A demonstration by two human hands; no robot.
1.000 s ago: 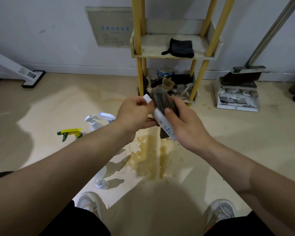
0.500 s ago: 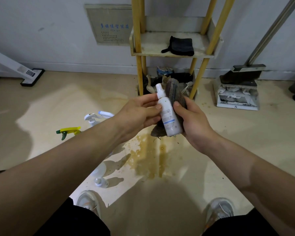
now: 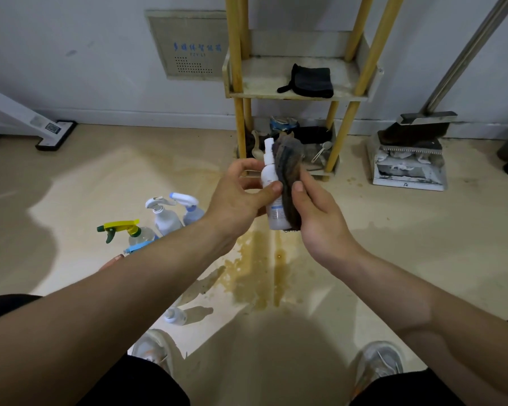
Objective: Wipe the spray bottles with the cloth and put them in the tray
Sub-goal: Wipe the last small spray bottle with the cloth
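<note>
In the centre of the frame, the left hand (image 3: 241, 197) has its grip curled round an upright white spray bottle (image 3: 272, 183), thumb on the label. The right hand (image 3: 314, 212) has its grip pinching a dark cloth (image 3: 289, 177) against the bottle's right side. Trigger spray bottles (image 3: 165, 221) stand on the floor (image 3: 393, 244) at centre left.

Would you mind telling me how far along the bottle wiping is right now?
Done: nothing visible; the rack's upper tray holds only a black cloth. In hand: the left hand grips a small white bottle while the right hand holds the wiping cloth against it. Left: at least three trigger bottles and a tiny bottle wait on the floor, then all go in the tray.
</note>
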